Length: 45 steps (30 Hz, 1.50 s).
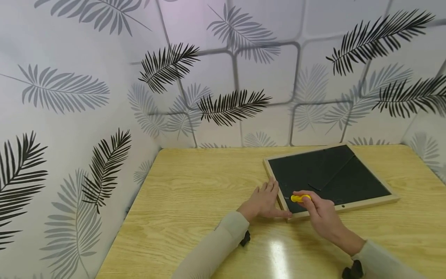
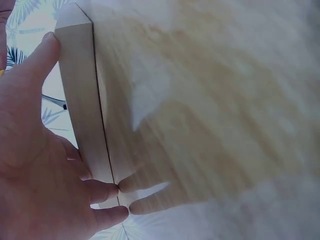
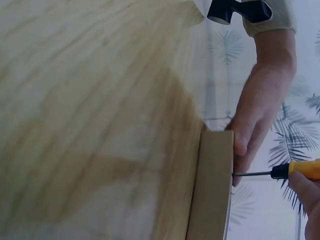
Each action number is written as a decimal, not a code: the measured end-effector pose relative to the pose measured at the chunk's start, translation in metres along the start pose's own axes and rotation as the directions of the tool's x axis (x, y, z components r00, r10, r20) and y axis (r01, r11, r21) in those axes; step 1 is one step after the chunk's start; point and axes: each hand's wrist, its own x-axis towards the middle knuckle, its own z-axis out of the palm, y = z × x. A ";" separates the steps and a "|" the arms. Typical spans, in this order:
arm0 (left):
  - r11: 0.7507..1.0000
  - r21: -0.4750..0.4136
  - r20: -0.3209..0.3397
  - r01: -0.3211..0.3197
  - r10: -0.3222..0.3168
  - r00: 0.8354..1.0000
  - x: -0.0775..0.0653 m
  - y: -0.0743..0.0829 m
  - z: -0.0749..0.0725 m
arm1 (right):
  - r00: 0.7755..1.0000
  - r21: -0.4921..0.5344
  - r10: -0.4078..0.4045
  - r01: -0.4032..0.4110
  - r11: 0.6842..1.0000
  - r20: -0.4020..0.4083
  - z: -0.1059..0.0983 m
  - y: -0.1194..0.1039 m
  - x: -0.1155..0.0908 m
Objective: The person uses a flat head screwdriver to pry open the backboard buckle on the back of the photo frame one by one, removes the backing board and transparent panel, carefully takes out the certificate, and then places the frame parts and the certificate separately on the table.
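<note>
A light wooden picture frame point(image 1: 362, 204) with a black back panel point(image 1: 296, 170) lies on the table. My left hand point(image 1: 263, 199) rests at its near left corner, the thumb by the front edge and the fingers spread along the left side. In my right hand point(image 1: 324, 215) I grip a screwdriver point(image 3: 305, 169) with a yellow handle and a black collar. In the right wrist view its thin shank reaches the frame's rim close to my left hand. Whether the tip sits in anything cannot be seen.
The wood-grain table point(image 1: 195, 182) extends left of the frame and in front of it. Leaf-patterned wall covering point(image 1: 216, 77) stands behind and to the left. A thin dark line crosses the back panel. Small black devices point(image 1: 352, 270) are on both wrists.
</note>
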 end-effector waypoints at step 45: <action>0.979 -0.130 -0.052 -0.160 0.154 0.987 -0.033 -0.072 -0.004 | 0.750 0.398 0.586 -0.660 0.637 0.305 -0.016 0.058 0.056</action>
